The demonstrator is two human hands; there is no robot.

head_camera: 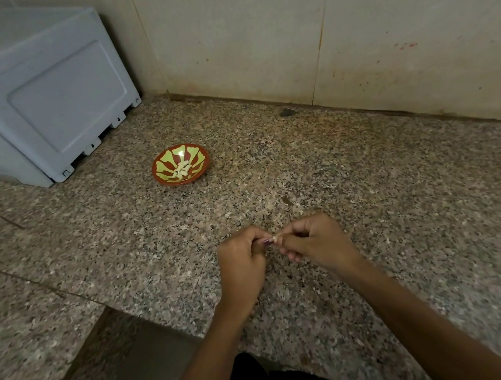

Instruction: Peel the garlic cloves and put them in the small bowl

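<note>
Both hands meet low over the worktop [371, 206]: left hand [242, 263] and right hand [318, 241] pinch one garlic clove [275, 238] between curled fingers, likely to strip its skin. The small bowl [180, 165], holding peeled cloves, sits at eleven o'clock.

**No legible text**

No word, brand, label or number can be read anywhere. The only marks are small dark arrow-like signs on the feet tabs along the bottom edge of the white appliance [39, 99] at the counter's [367, 175] back left corner.
</note>
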